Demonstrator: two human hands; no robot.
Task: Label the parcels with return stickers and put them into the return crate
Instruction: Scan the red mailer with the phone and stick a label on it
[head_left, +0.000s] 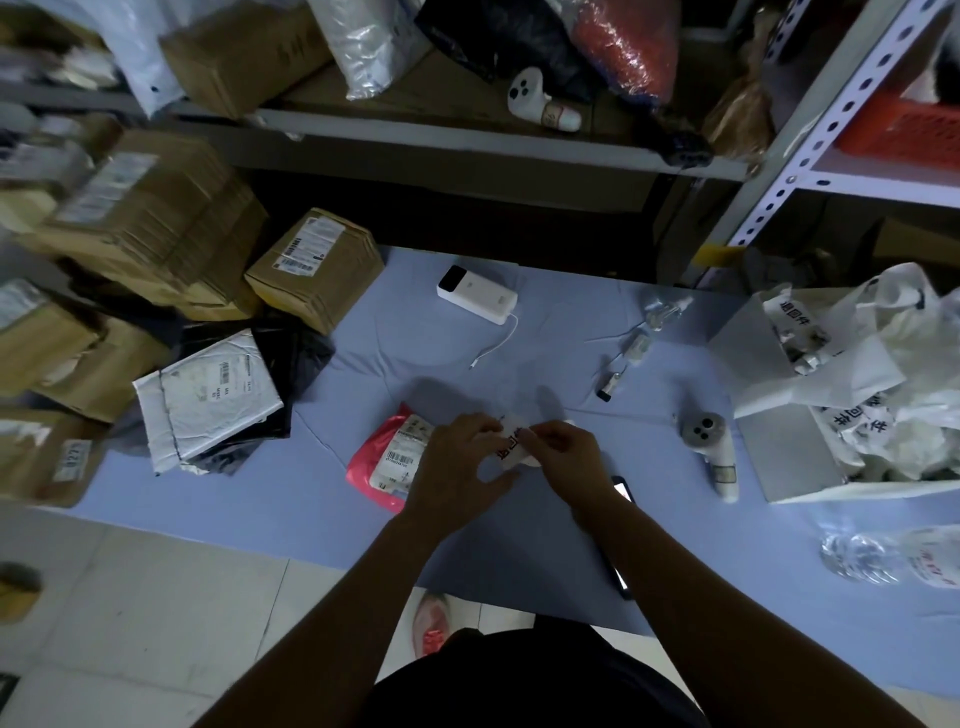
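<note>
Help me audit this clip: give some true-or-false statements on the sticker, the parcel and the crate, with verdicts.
1. The left hand and right hand both hold the sticker. True.
2. The pink parcel lies in the crate. False: it lies on the mat, partly under the left hand.
3. The power bank lies on the mat. True.
4. The crate holds only cardboard boxes. False: it holds white bags, some with black-lettered stickers.
</note>
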